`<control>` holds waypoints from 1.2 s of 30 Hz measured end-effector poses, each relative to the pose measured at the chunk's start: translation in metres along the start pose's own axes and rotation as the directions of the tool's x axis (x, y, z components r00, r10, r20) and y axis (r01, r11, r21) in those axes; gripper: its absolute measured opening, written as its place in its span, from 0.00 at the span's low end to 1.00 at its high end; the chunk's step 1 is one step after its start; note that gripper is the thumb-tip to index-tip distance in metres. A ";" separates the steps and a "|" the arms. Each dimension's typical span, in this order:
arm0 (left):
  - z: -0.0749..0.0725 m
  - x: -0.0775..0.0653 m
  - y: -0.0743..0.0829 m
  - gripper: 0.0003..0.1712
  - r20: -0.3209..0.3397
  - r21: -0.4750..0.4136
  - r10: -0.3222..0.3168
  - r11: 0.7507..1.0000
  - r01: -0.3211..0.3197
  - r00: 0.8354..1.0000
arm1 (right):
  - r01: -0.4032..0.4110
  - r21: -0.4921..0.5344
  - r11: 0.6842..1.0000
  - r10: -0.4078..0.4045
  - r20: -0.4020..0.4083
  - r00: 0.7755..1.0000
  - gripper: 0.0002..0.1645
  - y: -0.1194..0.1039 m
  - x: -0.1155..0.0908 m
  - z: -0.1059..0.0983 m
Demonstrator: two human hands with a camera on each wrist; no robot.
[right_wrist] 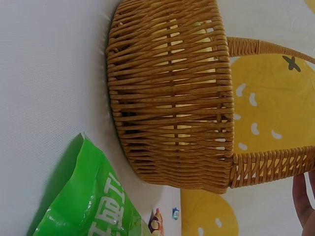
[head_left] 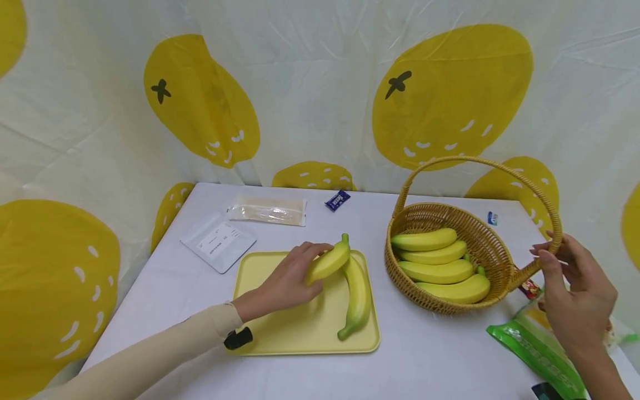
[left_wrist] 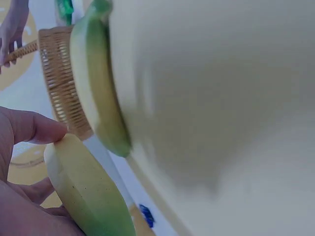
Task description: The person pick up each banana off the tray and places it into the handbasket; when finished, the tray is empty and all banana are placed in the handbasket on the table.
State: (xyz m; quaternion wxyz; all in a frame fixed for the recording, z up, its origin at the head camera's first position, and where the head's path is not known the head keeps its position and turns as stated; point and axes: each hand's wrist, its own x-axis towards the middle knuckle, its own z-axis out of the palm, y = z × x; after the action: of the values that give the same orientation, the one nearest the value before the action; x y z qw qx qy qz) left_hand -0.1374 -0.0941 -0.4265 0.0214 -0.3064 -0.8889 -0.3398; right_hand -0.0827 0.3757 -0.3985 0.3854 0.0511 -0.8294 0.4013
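Note:
My left hand (head_left: 292,278) grips a yellow banana (head_left: 330,261) above the pale yellow tray (head_left: 280,333); in the left wrist view, thumb and fingers pinch this banana (left_wrist: 88,187). A second banana (head_left: 357,297) lies along the tray's right side, its green tip toward me. Right of the tray stands a wicker basket (head_left: 400,286) with several bananas (head_left: 437,272) lined up inside. At the basket's right side my right hand (head_left: 580,283) holds the arched handle (head_left: 555,222) between thumb and fingers. The right wrist view shows the woven basket wall (right_wrist: 172,98) and the handle's base.
A green snack bag (head_left: 540,350) lies by my right forearm, with a red packet (head_left: 529,288) behind it. Toward the back are a white pouch (head_left: 218,241), a clear long packet (head_left: 267,210), a dark blue wrapper (head_left: 337,200) and a small blue-white packet (head_left: 492,218).

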 end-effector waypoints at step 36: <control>0.011 0.089 0.069 0.39 0.122 -0.023 0.226 0.974 -0.225 0.966 | -0.004 -0.010 1.000 0.004 -0.018 1.000 0.25 -0.007 0.002 -0.001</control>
State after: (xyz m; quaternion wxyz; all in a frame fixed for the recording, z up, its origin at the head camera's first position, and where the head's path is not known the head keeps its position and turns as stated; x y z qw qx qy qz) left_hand -0.1695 -0.0002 -0.3720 0.0036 -0.4261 -0.8463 -0.3195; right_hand -0.0807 0.3717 -0.3926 0.3923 0.0438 -0.8280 0.3983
